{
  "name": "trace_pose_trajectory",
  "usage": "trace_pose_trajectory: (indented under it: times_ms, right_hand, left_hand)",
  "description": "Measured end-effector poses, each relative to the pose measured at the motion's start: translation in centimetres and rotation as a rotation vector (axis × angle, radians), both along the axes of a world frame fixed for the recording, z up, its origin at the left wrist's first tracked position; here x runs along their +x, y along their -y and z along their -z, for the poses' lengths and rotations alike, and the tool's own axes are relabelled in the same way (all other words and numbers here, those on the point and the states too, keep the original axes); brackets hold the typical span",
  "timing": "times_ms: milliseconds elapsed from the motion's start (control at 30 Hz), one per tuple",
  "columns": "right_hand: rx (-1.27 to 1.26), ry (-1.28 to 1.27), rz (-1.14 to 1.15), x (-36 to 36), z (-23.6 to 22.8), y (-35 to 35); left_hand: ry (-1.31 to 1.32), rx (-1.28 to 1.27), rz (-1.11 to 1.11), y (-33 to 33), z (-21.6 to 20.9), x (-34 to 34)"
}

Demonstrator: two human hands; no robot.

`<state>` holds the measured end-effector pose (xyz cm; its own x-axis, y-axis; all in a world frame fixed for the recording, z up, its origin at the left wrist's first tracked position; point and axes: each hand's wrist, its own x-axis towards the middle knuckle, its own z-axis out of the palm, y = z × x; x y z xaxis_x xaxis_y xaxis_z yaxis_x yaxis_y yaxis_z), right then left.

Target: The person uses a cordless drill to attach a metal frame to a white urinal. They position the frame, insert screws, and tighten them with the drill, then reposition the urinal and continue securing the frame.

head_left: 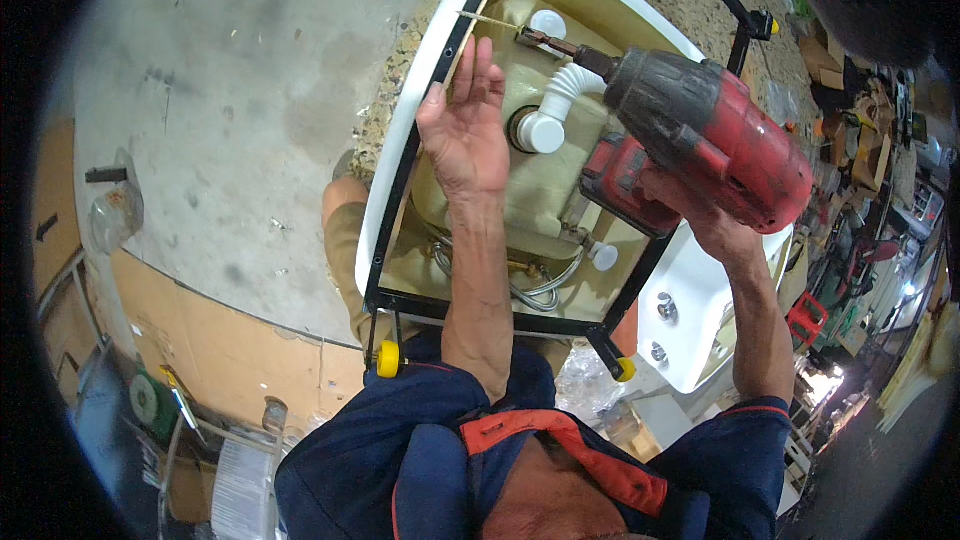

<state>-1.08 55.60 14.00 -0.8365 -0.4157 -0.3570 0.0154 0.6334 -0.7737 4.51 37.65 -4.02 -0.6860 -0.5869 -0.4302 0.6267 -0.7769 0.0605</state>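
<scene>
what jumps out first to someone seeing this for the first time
The big worn red power drill right of centre, gripped by the right hand, its bit aimed at a long screw near the top. Just left, the open left hand rests against the black frame of an upturned white tub with a white corrugated drain pipe.

Even, soft light falls across the scene with faint shadows, a bright glare spot burning at lower right, while heavy fisheye bending and a black vignette swallow the slightly blurred edges.
</scene>
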Motion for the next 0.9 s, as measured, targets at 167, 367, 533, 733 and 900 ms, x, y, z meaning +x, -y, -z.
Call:
trace_pose_trajectory:
  times_ms: [167, 367, 533, 733, 900]
  right_hand:
    - [0.057, -0.039, -0.061, -1.0, 0.7, 0.7]
    - [0.150, -0.110, -0.142, -1.8, 1.6, 1.2]
    - [0.149, -0.053, -0.140, -2.1, 0.9, 2.3]
    - [0.266, -0.100, -0.175, -2.2, 0.3, 4.2]
    - [0.295, -0.001, -0.133, -2.3, -0.5, 5.0]
  left_hand:
    - [-0.011, -0.024, -0.009, 0.3, 0.3, 0.0]
    - [0.029, -0.066, 0.000, 0.4, 0.0, 0.0]
    - [0.024, -0.066, -0.003, 0.5, -0.5, 0.0]
    - [-0.013, -0.063, 0.002, 0.7, -0.6, 0.2]
    - [-0.039, -0.036, -0.013, 0.7, -0.4, 0.2]
